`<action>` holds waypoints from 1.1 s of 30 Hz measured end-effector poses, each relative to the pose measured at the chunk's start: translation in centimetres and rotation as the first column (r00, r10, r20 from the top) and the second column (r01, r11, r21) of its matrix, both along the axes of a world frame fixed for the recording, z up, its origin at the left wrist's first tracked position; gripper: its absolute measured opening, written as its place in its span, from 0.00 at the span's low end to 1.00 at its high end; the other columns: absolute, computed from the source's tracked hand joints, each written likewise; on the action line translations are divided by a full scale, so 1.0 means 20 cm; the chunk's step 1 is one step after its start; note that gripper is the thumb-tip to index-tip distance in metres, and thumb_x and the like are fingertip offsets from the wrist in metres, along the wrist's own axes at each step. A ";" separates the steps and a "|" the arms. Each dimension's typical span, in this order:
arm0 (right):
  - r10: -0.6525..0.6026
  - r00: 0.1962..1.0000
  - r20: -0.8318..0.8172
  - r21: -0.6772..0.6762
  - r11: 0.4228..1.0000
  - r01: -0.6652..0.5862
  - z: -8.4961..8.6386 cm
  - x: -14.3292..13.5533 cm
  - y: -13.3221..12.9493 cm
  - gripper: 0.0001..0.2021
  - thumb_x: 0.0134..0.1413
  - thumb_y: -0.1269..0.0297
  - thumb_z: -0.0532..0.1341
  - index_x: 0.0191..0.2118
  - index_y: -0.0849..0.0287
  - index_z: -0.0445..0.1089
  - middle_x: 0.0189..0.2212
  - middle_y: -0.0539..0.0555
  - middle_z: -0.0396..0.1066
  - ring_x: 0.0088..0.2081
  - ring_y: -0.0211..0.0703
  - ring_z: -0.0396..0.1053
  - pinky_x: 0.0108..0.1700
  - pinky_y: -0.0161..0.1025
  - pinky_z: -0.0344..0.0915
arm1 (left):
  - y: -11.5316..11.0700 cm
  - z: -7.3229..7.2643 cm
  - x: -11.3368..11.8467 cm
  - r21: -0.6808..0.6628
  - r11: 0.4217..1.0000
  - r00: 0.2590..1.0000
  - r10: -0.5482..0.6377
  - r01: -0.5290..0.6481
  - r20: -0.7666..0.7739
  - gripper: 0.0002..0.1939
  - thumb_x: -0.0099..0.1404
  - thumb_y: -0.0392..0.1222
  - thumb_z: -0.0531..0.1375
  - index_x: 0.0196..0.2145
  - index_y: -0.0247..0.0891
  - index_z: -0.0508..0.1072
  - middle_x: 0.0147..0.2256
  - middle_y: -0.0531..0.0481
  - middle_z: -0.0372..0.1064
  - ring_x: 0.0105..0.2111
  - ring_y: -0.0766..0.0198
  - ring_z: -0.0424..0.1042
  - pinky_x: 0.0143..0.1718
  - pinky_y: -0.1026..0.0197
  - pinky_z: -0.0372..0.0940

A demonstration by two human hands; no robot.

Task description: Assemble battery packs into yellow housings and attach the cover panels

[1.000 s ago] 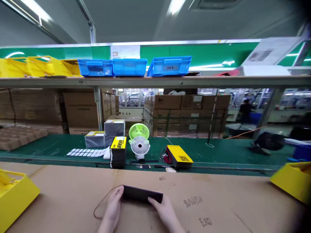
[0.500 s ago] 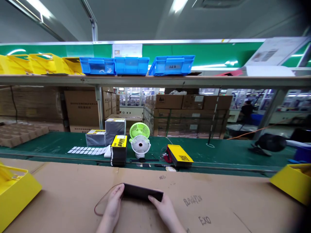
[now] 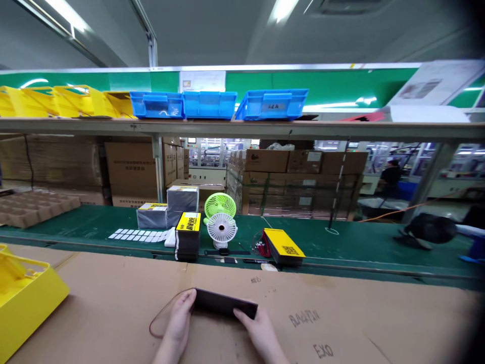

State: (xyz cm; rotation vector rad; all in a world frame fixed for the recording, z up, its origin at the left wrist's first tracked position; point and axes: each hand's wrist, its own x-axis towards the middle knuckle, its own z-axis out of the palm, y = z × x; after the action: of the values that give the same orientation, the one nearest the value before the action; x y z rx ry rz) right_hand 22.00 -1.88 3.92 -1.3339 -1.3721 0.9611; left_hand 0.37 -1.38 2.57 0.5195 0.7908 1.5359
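black slab (image 3: 223, 302) near cardboard edge (image 3: 227, 273), seemingly

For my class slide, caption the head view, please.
Left hand and right hand hold a dark panel over brown cardboard.

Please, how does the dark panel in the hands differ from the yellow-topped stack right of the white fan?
The dark panel is held by the left hand and right hand, while the yellow-topped stack rests on the green bench. The dark panel's visible face is plain; the yellow-topped stack carries a printed square code. The dark panel looks thin, the yellow-topped stack thicker. Both look rectangular, with reddish wire at the left.
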 end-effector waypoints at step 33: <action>0.177 0.983 0.053 0.000 0.984 -0.178 0.08 0.02 -0.03 0.16 0.45 0.53 0.60 0.34 0.60 0.75 0.34 0.57 0.76 0.40 0.55 0.70 0.45 0.44 0.64 | -0.44 0.52 -1.02 0.172 0.932 0.104 0.215 -0.320 -0.971 0.23 0.54 0.54 0.58 0.47 0.43 0.70 0.51 0.46 0.67 0.55 0.48 0.60 0.57 0.47 0.51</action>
State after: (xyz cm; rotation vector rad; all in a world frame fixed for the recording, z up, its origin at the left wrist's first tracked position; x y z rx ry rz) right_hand 22.40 -2.43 5.53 -1.2571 -1.5533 1.0465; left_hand -20.04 -10.16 13.06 1.4877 2.1034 1.3030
